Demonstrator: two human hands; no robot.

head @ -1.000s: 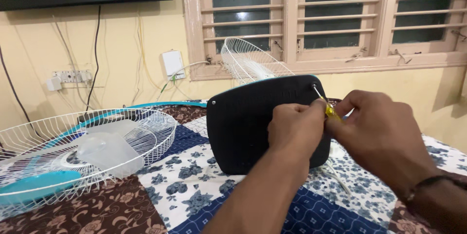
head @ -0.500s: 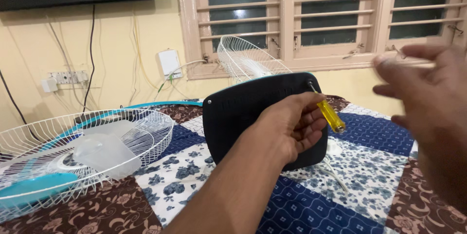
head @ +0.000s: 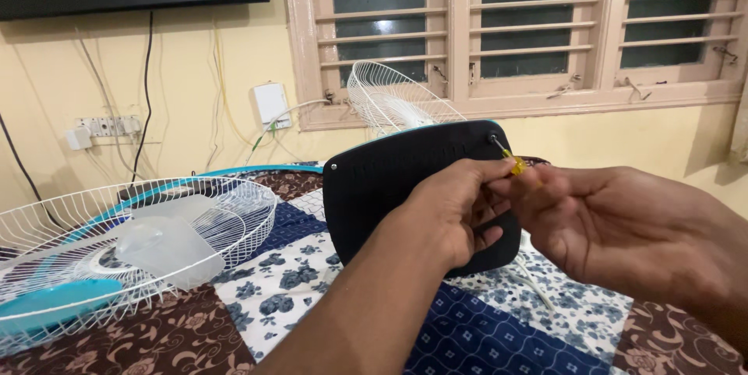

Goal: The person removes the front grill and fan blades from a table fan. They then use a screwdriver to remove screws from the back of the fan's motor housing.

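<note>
Screwdriver (head: 515, 165): yellow handle, thin metal shaft, centre-right of frame, tip seated at a screw in the upper right corner of a black plastic fan base plate (head: 389, 188). Only a sliver of handle visible between the two sets of fingers.

Left hand (head: 460, 211): fingers curled and pinched on the handle from the left, thumb on top; heel of the hand laid against the plate face. Right hand (head: 608, 227): fingertips closed on the handle's rear end from the right, palm turned partly up. Exact overlap of the two grips hidden by the fingers themselves.

Handling, as judged: small, light, rigid tool; smooth plastic handle, likely slippery under a twisting pinch, so best taken round the thick part of the handle, not the shaft. Shaft thin, tip liable to jump out of the screw head if tilted off axis. Plate stood on edge on soft bedding, so likely to rock or tip back under push; steadied best by the rim or flat face.

Outward: a second screw head (head: 332, 166) noted at the plate's upper left corner. White cord (head: 538, 285) trailed from under the plate, lower right. Patchwork floral bedspread (head: 312, 289) beneath. White wire fan guard with clear blades and teal hub (head: 117, 242) lay at left of frame, well apart. Another wire guard (head: 389, 98) stood behind the plate, below the window (head: 506, 24).
</note>
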